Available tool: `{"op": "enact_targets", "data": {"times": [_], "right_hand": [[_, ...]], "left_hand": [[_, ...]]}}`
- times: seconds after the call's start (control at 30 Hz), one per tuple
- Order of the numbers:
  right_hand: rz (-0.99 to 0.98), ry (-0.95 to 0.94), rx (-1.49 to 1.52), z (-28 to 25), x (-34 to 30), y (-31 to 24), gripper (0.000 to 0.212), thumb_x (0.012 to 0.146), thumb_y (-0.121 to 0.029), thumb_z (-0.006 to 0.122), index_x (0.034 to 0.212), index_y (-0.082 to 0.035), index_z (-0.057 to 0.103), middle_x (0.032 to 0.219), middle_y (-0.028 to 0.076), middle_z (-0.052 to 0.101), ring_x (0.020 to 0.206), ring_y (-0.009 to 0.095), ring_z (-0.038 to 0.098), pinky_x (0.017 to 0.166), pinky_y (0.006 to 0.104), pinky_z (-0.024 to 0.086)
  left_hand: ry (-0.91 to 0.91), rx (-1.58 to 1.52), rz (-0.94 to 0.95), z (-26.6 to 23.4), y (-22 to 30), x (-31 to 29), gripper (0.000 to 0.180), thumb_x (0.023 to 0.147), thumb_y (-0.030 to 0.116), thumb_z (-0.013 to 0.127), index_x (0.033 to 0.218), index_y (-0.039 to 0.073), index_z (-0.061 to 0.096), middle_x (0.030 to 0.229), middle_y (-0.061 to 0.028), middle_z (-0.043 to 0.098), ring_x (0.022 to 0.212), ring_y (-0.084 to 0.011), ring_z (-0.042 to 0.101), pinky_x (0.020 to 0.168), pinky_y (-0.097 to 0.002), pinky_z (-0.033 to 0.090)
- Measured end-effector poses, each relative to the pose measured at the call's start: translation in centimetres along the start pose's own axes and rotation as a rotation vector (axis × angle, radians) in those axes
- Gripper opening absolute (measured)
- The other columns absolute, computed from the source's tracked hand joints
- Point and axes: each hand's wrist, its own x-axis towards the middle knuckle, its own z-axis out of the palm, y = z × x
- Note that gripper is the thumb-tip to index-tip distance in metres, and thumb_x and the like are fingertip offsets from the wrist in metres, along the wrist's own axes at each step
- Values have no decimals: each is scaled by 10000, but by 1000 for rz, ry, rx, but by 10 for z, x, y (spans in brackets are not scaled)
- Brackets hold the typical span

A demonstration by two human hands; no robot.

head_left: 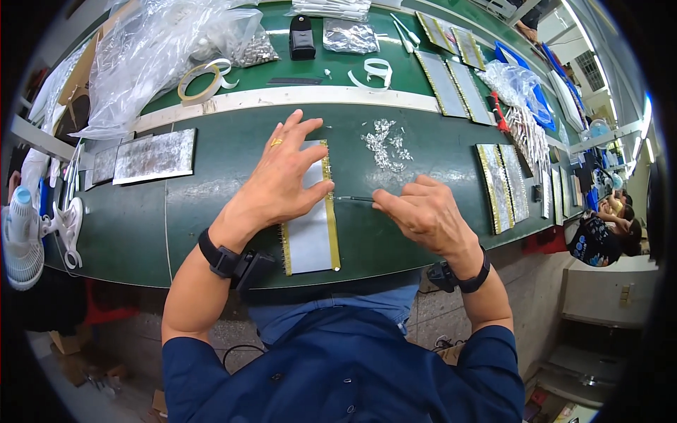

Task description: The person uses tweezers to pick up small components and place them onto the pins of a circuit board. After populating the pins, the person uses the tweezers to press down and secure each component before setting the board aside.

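Your left hand hides the middle of the panel, which lies lengthwise before you on the bench, its near end toward your lap. The fingers of that hand are spread wide, with the thumb reaching the panel's right edge; whether it presses there or pinches something small, you cannot tell from here. Your right hand, beside the panel, has its thumb and fingers closed on a thin dark tool. Its rear end is lost inside your grip, and its fine tip, at the panel's right edge, is too small to make out. The clear bag is cut off by the upper rim, and people at the far right are small and blurred.

The panel is a smooth, pale grey rectangle with yellow strips along its long sides, their outer edges finely toothed. Beyond the tool lies a loose scatter of glinting, whitish chips. To the left, a plate has a mottled, metallic-looking face. The bag is thin, crinkled plastic; the tape beside it is a flat, yellowish ring. The bench is dark green and slightly glossy.
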Motion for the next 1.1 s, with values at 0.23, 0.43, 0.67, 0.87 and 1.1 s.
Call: {"op": "enact_targets", "data": {"times": [0.23,0.43,0.67,0.87,1.1], "right_hand": [[-68,-57,3,3,7,-4,232,930,-124,818,1150,-112,744,635,-21,576,643,181,586,648,360,451],[-64,-66,2,5,8,-5,214,943,-128,807,1146,-109,741,633,-19,572,643,182,584,647,363,449],[-60,-71,2,7,8,-5,200,948,-129,801,1138,-107,740,629,-15,567,645,184,586,648,362,446],[-55,-83,10,6,9,-6,193,951,-131,799,1132,-104,738,632,-12,573,647,187,588,652,360,447],[-47,-69,26,8,8,-8,194,942,-132,809,1120,-103,739,634,-13,582,646,185,592,652,359,450]], "left_hand": [[-18,9,13,-1,-1,-3,447,872,256,879,1236,28,754,1660,-254,452,1622,-521,288,1330,-636,262],[-31,-2,24,-3,1,-3,459,863,256,883,1239,27,750,1667,-251,444,1626,-519,282,1336,-632,254],[-40,-6,46,-4,3,-3,471,854,262,890,1237,31,745,1670,-242,442,1633,-510,270,1339,-629,251],[-61,10,56,-3,2,-3,482,851,276,895,1237,33,739,1668,-227,446,1637,-505,263,1340,-624,252],[-70,-13,60,-4,3,-3,497,837,267,909,1241,33,739,1673,-216,443,1632,-506,270,1340,-623,258]]}}
